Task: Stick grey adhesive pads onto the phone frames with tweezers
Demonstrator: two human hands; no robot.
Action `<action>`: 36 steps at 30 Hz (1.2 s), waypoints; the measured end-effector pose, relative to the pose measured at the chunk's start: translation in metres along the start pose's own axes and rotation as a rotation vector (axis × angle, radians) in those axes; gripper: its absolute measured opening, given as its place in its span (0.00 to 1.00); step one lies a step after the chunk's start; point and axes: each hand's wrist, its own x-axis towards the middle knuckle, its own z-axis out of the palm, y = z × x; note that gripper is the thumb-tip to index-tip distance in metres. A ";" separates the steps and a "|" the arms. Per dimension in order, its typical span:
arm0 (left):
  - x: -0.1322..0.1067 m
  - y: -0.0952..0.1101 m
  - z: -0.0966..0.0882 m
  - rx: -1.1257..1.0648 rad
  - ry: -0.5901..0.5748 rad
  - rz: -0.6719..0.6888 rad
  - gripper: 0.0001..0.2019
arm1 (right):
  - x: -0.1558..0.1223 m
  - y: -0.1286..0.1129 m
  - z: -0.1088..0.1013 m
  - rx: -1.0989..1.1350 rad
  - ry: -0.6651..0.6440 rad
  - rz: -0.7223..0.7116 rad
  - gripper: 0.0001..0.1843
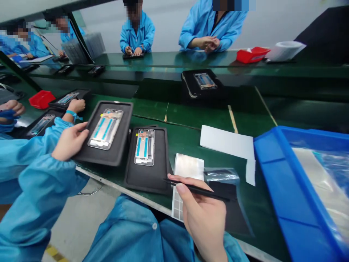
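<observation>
My left hand [71, 140] grips the left edge of a black tray [105, 158], thumb on top, and holds it tilted. A silver phone frame [106, 129] with blue strips lies in that tray. Beside it on the bench, a second black tray [145, 180] carries another phone frame [144, 147]. Black tweezers [201, 191] are pinched in my right hand [203, 213], their tips over the second tray's right edge. Under the right hand lie a sheet of pale labels [189, 165] and a clear plastic bag [222, 175] with something dark in it.
A blue bin [275, 182] with plastic-wrapped material stands at the right. White paper [227, 142] lies beside it. Another tray [188, 85] with a phone frame sits further back. At the left, a co-worker's hand [76, 105] is close to other trays and a red box [41, 99].
</observation>
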 end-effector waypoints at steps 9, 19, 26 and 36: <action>0.016 -0.015 0.007 0.376 0.021 0.171 0.19 | 0.003 0.018 -0.076 -0.114 0.233 -0.004 0.12; -0.095 0.156 0.150 0.107 -0.494 1.174 0.12 | 0.016 0.032 -0.125 -0.479 0.212 -0.078 0.09; -0.101 0.185 0.212 0.319 -0.736 1.257 0.26 | 0.025 0.041 -0.125 -0.586 0.023 -0.098 0.06; -0.103 0.180 0.215 0.315 -0.730 1.246 0.27 | 0.028 0.045 -0.124 -0.604 0.012 -0.134 0.06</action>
